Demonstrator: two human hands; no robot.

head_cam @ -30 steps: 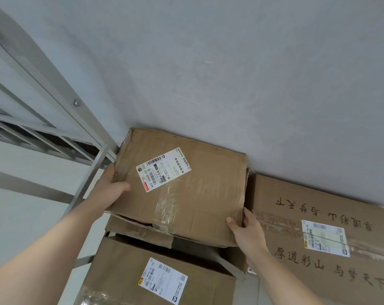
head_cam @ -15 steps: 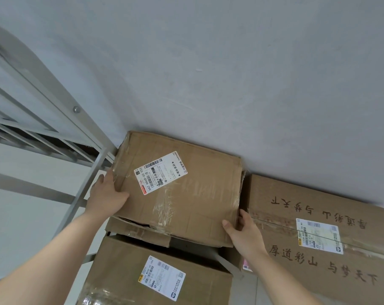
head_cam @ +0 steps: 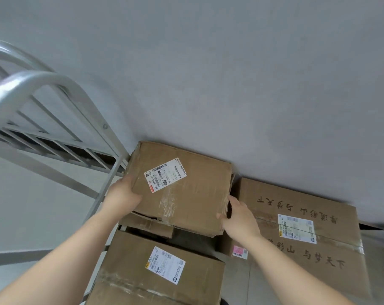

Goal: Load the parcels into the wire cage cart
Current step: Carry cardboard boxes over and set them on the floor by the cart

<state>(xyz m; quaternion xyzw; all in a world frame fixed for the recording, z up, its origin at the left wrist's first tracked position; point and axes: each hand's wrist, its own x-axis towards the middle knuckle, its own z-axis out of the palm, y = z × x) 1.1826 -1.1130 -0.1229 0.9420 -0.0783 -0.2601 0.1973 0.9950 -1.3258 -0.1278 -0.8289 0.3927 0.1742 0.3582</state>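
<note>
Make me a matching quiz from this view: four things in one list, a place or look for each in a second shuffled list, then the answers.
1 held box
2 lettered box
3 near box
4 cart rail

A grey metal, at the left
B bottom centre of view
C between left hand and right hand
D black characters printed on it

Pairs: 1-C, 2-D, 3-B, 4-A

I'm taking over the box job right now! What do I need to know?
Left hand and right hand grip opposite sides of the top parcel, above another box by the wall.
The wire cage cart stands at the left.
Done: unclear, I cannot tell which parcels are inside it.
Left: load this parcel, then probably the near parcel and the big lettered parcel.
</note>
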